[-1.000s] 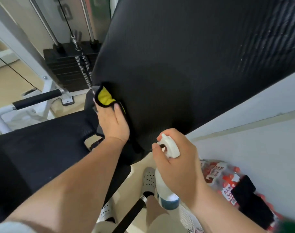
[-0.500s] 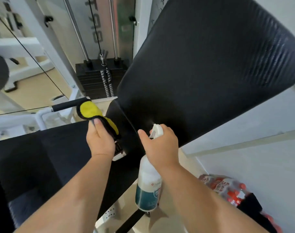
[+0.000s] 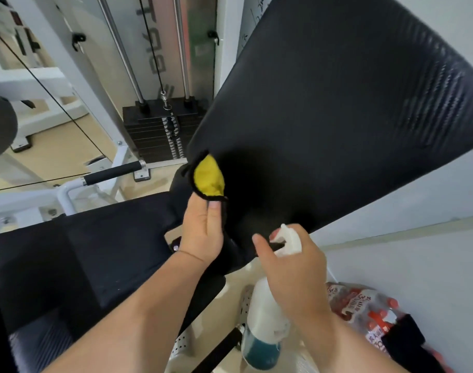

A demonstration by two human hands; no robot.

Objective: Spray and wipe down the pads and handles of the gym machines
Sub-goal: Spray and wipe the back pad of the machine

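A big black back pad [image 3: 324, 117] slopes up to the right, above a black seat pad [image 3: 76, 259] at the lower left. My left hand [image 3: 201, 230] holds a yellow cloth with a black edge [image 3: 208, 176] against the back pad's lower left edge. My right hand [image 3: 292, 270] grips a white spray bottle with a teal base [image 3: 265, 327]. Its white nozzle [image 3: 290, 238] points at the bottom of the back pad, and my index finger is lifted off the trigger.
A black weight stack [image 3: 160, 130] with steel guide rods and a cable stands behind the pad. A black foam handle [image 3: 111, 173] on a white frame sticks out at the left. A shrink-wrapped pack of red-capped bottles [image 3: 364, 310] lies by the white wall at the lower right.
My left hand has carried the cloth from the seat side up and right onto the back pad's lower edge. My right hand with the bottle has dropped a little, to the right.
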